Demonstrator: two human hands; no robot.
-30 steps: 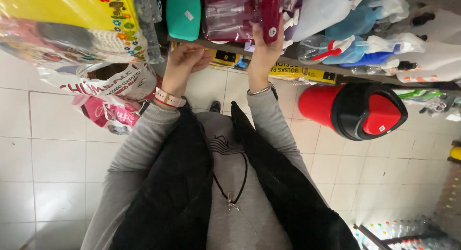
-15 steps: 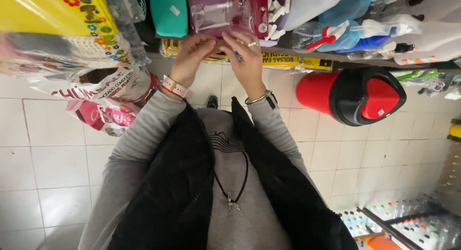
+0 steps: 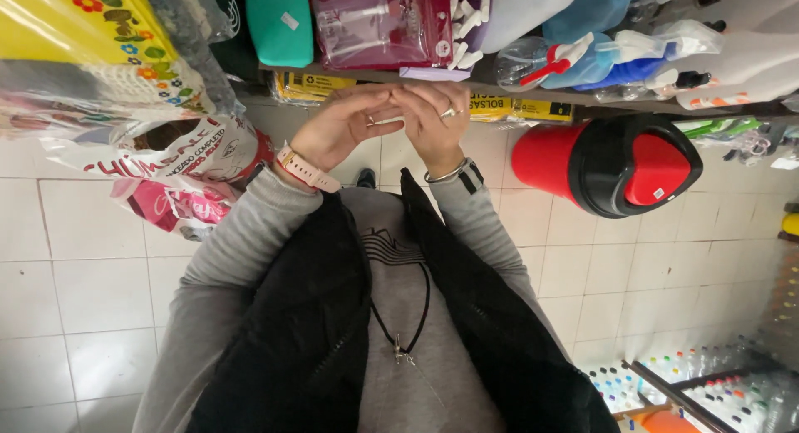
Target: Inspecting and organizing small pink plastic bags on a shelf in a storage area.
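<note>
small pale strip point(image 3: 389, 121) sits pinched between my left hand point(image 3: 337, 132) and right hand point(image 3: 433, 121), fingertips closed on it just below the shelf edge point(image 3: 516, 96), raised close so i can see it.

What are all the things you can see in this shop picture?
Bin: one, red with black lid, right, on the floor.
Pouch: one, teal, top shelf.
Clear packet: one, red-edged, top middle.
Spray bottles: several, blue and clear, top right.
Flowery bag: one, yellow, top left.
Plastic bags: a few, white and pink, left.
Small bottles: many, mixed colours, bottom right.
Floor tiles: white.
Left hand: one, pink watch strap on the wrist, fingers meeting the other hand.
Right hand: one, rings, bracelet on the wrist.
</note>
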